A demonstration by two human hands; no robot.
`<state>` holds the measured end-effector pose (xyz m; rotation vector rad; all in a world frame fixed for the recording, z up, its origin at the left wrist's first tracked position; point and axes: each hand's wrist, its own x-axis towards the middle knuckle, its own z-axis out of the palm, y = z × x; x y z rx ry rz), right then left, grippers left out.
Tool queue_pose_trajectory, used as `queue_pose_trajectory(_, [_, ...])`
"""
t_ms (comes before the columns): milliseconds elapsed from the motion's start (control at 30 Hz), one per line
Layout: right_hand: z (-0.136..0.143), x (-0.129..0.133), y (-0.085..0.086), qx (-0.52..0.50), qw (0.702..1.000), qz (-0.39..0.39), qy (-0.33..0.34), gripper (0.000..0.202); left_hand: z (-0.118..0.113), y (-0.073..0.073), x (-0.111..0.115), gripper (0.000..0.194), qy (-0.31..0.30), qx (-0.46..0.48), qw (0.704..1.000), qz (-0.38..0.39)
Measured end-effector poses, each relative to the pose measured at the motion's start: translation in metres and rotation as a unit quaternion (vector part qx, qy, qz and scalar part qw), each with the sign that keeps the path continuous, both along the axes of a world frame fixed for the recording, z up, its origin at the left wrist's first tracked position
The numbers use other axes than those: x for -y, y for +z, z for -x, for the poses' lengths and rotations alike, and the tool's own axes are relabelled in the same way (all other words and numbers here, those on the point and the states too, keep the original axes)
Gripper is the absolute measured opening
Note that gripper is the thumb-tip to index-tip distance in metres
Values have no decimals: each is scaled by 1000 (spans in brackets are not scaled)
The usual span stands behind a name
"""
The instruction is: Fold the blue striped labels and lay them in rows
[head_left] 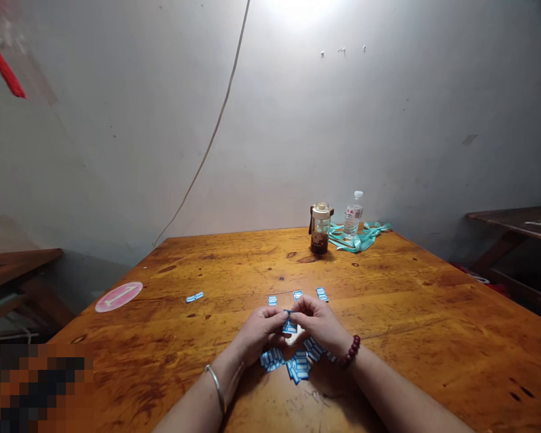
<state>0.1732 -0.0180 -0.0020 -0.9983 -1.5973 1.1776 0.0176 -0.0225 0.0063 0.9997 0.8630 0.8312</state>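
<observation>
Between my two hands is a small blue-and-white card (290, 328), pinched by its upper edge; whether it is one card or a few together I cannot tell. My left hand (262, 329) is closed on its left side, thumb and fingertips together. From the right, my right hand (321, 323) grips the same edge with thumb and forefinger. Below the hands lie loose heaps of similar cards: a left heap (272, 360), a middle heap (299, 367) and a right heap (314, 349), the last partly hidden by my right hand.
Farther out lie a left pair of cards (195, 297) and several more cards (322, 294) in a row. A drink bottle (320, 231), a water bottle (353, 218) and turquoise ribbon (365, 242) stand at the back. A round pink sticker (119, 297) marks the wooden table (162, 349).
</observation>
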Motion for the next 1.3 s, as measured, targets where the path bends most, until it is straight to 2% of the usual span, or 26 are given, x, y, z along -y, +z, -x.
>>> queue_pose_trajectory(133, [0,1,1,-27,999,36,1,18,0,1,1,27,-17,4,1000,3])
queue_pose_trajectory(267, [-1,3,3,-81,991,95,54,22,1,2,1,25,-17,2,1000,5])
queue_pose_trajectory(433, [0,3,3,-111,982,124,93,22,2,2,2,24,-24,-1,1000,16])
queue_pose_trajectory(600, [2,1,7,-116,985,116,47,22,-2,4,3,24,-9,-7,1000,11])
queue_pose_trajectory(700, [-16,-5,17,-96,990,93,38,21,-1,2,-1,22,10,6,1000,-22])
queue_pose_trajectory(733, [-26,-8,20,-87,993,80,15,21,0,1,-3,21,23,11,999,-29])
queue_pose_trajectory(800, [-49,-16,20,-26,997,54,-43,17,4,-1,-7,20,56,14,998,-29])
queue_pose_trajectory(867, [-70,-24,13,76,992,57,-78,12,8,-3,-11,22,82,8,997,-14])
queue_pose_trajectory(967, [-85,-31,-3,216,970,89,-63,5,10,-4,-14,23,103,-6,995,-1])
queue_pose_trajectory(1067, [-77,-29,-11,319,945,53,-41,11,10,-3,-14,23,110,-11,994,-7])
queue_pose_trajectory(1200, [-58,-23,-5,388,920,-56,-14,20,10,-3,-13,24,116,-10,993,-2])
queue_pose_trajectory(1300, [-53,-22,-2,416,906,-73,17,25,12,-4,-14,26,122,-14,992,-2])
